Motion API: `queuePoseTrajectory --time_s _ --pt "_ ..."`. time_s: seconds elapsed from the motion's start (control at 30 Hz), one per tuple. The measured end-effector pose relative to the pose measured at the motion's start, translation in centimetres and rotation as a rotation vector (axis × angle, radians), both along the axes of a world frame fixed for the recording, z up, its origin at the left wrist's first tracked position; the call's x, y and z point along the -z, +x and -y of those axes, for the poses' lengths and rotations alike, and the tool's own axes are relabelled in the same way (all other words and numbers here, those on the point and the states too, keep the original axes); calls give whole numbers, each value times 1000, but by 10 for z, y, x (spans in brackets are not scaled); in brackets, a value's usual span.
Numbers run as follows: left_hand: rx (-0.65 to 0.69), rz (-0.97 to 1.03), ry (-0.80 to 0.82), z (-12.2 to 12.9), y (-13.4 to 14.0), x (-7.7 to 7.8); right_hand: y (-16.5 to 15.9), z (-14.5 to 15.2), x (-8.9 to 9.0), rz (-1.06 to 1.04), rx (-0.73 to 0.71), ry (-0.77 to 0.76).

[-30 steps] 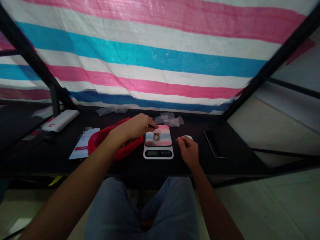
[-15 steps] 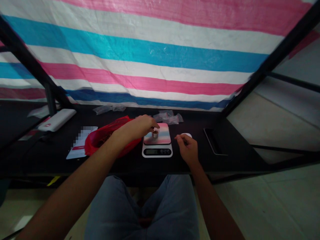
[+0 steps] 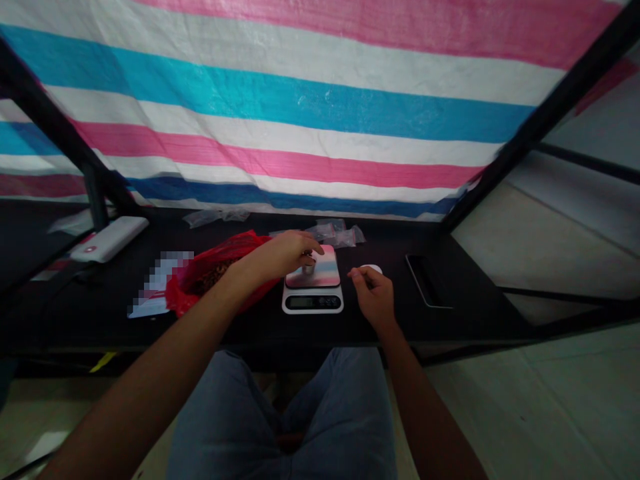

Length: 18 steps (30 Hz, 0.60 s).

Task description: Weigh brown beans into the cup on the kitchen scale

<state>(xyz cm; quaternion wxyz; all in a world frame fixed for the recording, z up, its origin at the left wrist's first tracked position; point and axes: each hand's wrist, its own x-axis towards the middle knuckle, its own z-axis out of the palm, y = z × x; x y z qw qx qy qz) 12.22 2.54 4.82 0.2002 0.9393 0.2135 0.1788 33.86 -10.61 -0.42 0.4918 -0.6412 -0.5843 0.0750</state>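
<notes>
A small cup (image 3: pixel 309 269) stands on the plate of a white kitchen scale (image 3: pixel 313 300). My left hand (image 3: pixel 293 253) reaches in from the left, its fingers bent down at the cup's top and closed; anything between the fingertips is too small to make out. On the scale's right, my right hand (image 3: pixel 373 293) rests on the table with curled fingers, thumb and forefinger pressed together. Just behind it a white round object (image 3: pixel 373 268) is partly covered. Under my left forearm lies an open red plastic bag (image 3: pixel 183 297) holding small brown pieces (image 3: pixel 213 277).
Several clear zip bags (image 3: pixel 345 237) lie behind the scale, with more clear plastic (image 3: pixel 203 217) at the back left. A phone (image 3: pixel 425 283) is to the right. At left are a paper sheet (image 3: pixel 150 307) and a white box-shaped device (image 3: pixel 110 239). A striped sheet (image 3: pixel 310 133) hangs behind the black table.
My left fingers have lowered slightly over the cup, hiding more of its top. More of the brown pieces in the red bag show. My right hand stays put; the view has shifted slightly.
</notes>
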Motion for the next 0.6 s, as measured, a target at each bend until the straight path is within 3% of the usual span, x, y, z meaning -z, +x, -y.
queuePoseTrajectory --time_s 0.37,0.6 --pt "0 110 -8 4 -3 -1 -2 1 -2 1 12 8" --pt "-156 93 -20 -4 -43 -9 -1 1 -1 16 9 3"
